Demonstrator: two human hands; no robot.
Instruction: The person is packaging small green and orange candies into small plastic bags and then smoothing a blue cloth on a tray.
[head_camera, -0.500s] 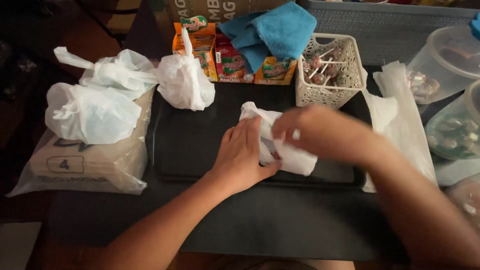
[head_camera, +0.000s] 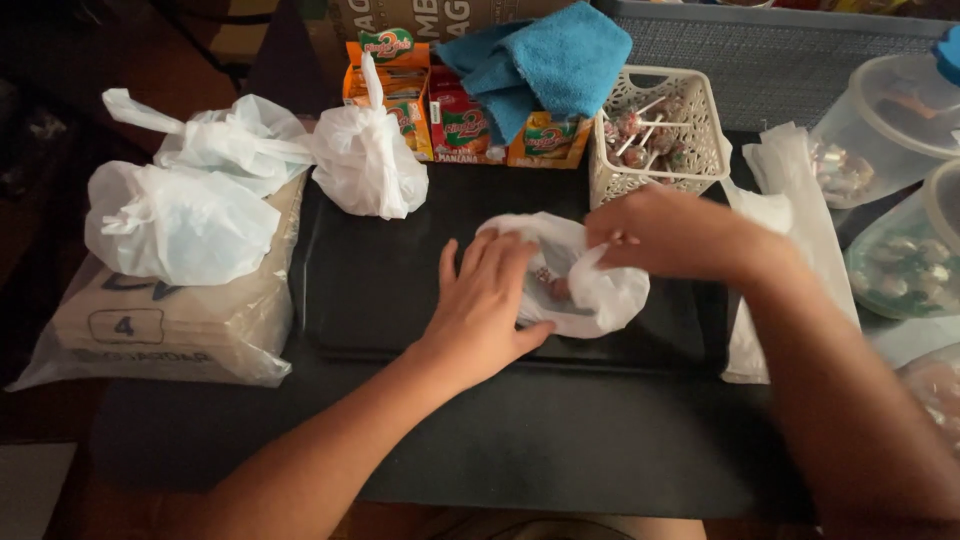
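Note:
A small white plastic bag lies open on the black tray, with a few wrapped sweets showing inside. My left hand rests flat on the bag's left side, fingers spread. My right hand pinches the bag's upper right edge and a thin white stick shows at its fingertips. Just behind my right hand stands a white lattice basket holding several lollipops.
Three tied white bags sit at the left, two on a clear packet. Juice cartons and a blue cloth lie behind. Flat empty bags and clear tubs of sweets stand right.
The bag has been spread open, showing sweets inside. My right hand has shifted up and right to the bag's rim; my left hand now lies flatter on the bag.

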